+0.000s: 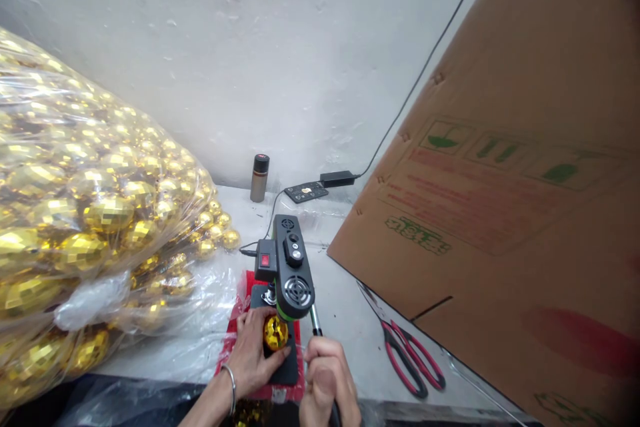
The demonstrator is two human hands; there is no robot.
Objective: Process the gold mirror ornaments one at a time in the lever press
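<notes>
A small black bench drill press [294, 273] with a red switch stands on a red plastic sheet [235, 320]. Under its head, my left hand [253, 350] has its fingers and thumb closed around a shiny gold faceted ball [275, 332] on the black base plate [285, 372]. The ball's top lies close below the drill head; whether a bit touches it is hidden. My right hand [327, 377] is wrapped around the feed lever [315, 320] at the press's right side, covering most of its grip.
A big clear plastic bag [100, 213] of gold balls fills the left. A cardboard box [490, 180] leans at the right, with red-handled scissors [413, 357] beside it. Behind the press are a cylindrical bottle [259, 178], a dark patterned card [306, 192] and a power adapter [337, 178] with its cord.
</notes>
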